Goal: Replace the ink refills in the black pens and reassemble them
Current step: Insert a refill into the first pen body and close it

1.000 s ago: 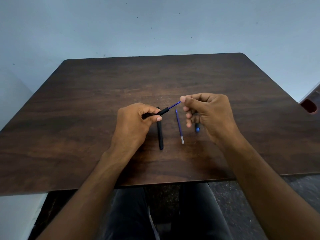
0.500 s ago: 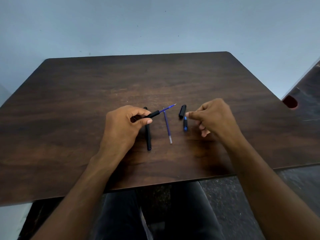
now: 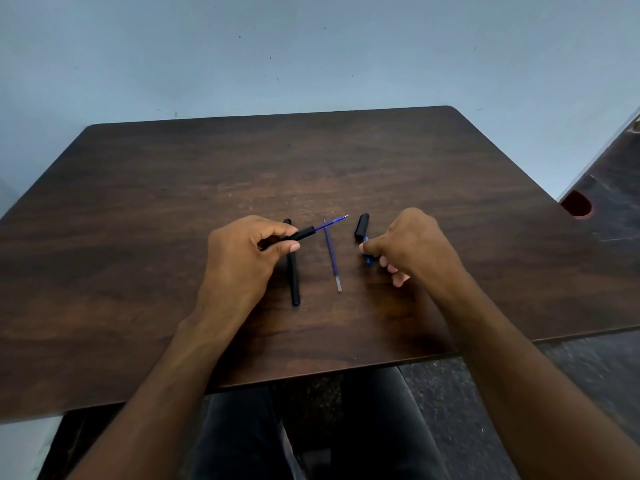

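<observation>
My left hand (image 3: 242, 261) grips a black pen barrel (image 3: 304, 234) with a blue refill (image 3: 334, 221) sticking out of its far end, held just above the table. A second black pen (image 3: 294, 282) lies on the table under that hand. A loose blue refill (image 3: 332, 254) with a silver tip lies to its right. A short black cap (image 3: 362, 226) rests further right. My right hand (image 3: 412, 247) is down on a small blue-ended pen piece (image 3: 367, 259), thumb and forefinger pinched at it; most of the piece is hidden.
The dark wooden table (image 3: 173, 202) stands against a pale blue wall. A dark surface with a red cut-out (image 3: 576, 204) sits at the right. My legs show below the table's near edge.
My right hand let go of the refill tip, moved right and came down on the small blue-ended piece. My left hand kept its hold on the barrel.
</observation>
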